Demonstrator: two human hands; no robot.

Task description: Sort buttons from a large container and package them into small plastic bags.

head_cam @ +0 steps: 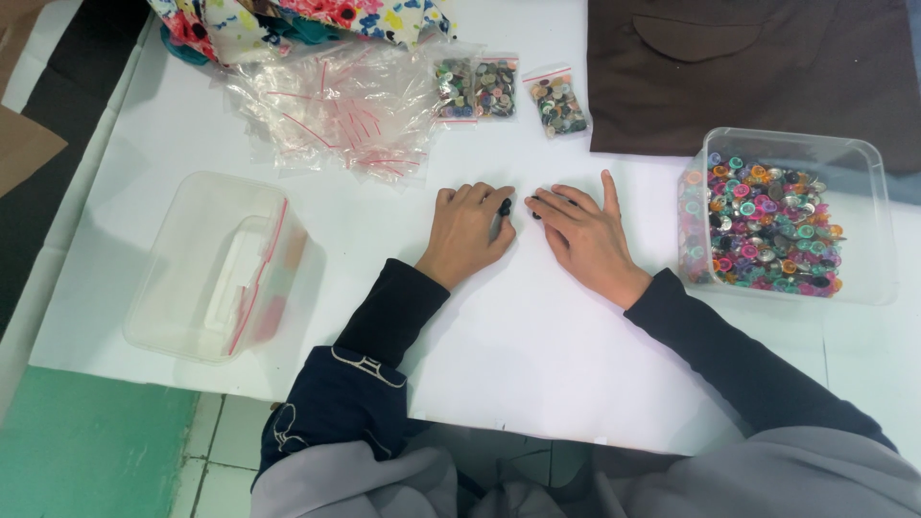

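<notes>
Black buttons (506, 205) sit at your fingertips on the white table (537, 345). Your left hand (468, 230) rests knuckles-up, fingers curled together over one dark button. Your right hand (587, 235) lies flat, fingers slightly apart, tips touching another small dark piece (535, 204).

Done, judging by the layout: three small bags (508, 91) hold sorted buttons. Left: the clear tub (868, 288) on your right is well filled with mixed coloured buttons. Empty zip bags (336, 110) lie piled beyond your left hand; a lidded clear box (173, 278) sits well to the left.
</notes>
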